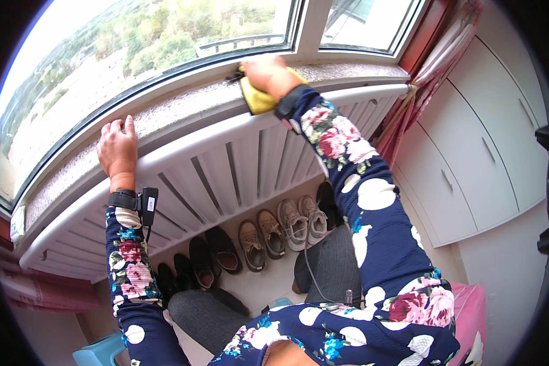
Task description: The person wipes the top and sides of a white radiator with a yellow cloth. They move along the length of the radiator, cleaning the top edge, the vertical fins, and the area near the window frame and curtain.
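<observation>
My right hand (271, 75) is pressed onto a yellow cloth (261, 98) at the front of the speckled stone windowsill (196, 105). Part of the cloth hangs over the sill's edge towards the white radiator (251, 132). Beside those fingers is a small dark item (234, 77), too blurred to name. Further left, my left hand (118, 148) rests on the sill with nothing in it, its fingers slightly apart. A black strap with a small box (149, 206) is on my left wrist. The window frame (174, 75) runs behind both hands.
Several pairs of shoes (261, 233) line the floor under the radiator. Pink curtains (398, 132) hang at the right, before a white cabinet (480, 151). A light-blue plastic stool (101, 350) stands at lower left. A thin cable (312, 274) crosses my right leg.
</observation>
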`<state>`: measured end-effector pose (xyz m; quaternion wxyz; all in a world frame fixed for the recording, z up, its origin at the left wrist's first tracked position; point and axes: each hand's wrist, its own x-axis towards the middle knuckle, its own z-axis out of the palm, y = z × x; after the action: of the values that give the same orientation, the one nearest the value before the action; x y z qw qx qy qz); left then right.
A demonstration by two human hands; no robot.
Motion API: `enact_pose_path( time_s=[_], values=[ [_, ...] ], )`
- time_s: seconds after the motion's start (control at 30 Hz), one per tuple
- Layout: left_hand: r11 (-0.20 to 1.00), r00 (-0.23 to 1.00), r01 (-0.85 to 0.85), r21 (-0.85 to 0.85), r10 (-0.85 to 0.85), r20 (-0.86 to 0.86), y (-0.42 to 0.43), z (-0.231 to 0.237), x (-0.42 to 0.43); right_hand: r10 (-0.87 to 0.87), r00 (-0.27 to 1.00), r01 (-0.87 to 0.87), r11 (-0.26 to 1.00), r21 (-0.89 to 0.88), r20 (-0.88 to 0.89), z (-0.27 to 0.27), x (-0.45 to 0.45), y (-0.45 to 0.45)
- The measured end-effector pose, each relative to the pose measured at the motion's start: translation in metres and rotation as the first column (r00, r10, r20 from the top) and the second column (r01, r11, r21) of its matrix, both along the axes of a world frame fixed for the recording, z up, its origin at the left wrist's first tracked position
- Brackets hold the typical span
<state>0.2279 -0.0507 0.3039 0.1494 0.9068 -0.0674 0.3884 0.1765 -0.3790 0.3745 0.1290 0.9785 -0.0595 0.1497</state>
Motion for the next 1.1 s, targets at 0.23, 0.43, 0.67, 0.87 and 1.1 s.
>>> enact_pose_path(
  time_s=[0.23, 0.43, 0.67, 0.87, 1.1],
  values=[
    [1.000, 0.999, 0.010, 0.007, -0.010, 0.030, -0.001, 0.002, -0.002, 0.262, 0.964, -0.258, 0.961, 0.105, -0.033, -0.001, 0.026, 0.114],
    [0.999, 1.000, 0.007, 0.051, -0.006, -0.019, 0.005, -0.002, 0.009, 0.496, 0.855, -0.517, 0.832, 0.199, 0.149, -0.015, 0.043, 0.207],
    [0.998, 0.998, 0.058, 0.036, -0.058, 0.001, 0.008, -0.004, 0.009, 0.259, 0.896, -0.381, 0.865, 0.326, 0.361, -0.037, 0.011, 0.157],
    [0.998, 0.998, 0.065, 0.006, -0.065, 0.017, 0.008, -0.003, 0.003, 0.011, 0.883, -0.139, 0.961, 0.239, 0.470, -0.046, -0.010, 0.028],
    [0.999, 0.998, 0.053, 0.009, -0.054, 0.040, 0.008, -0.005, 0.005, -0.391, 0.772, 0.244, 0.910, 0.334, 0.501, -0.045, -0.041, -0.128]
  ],
)
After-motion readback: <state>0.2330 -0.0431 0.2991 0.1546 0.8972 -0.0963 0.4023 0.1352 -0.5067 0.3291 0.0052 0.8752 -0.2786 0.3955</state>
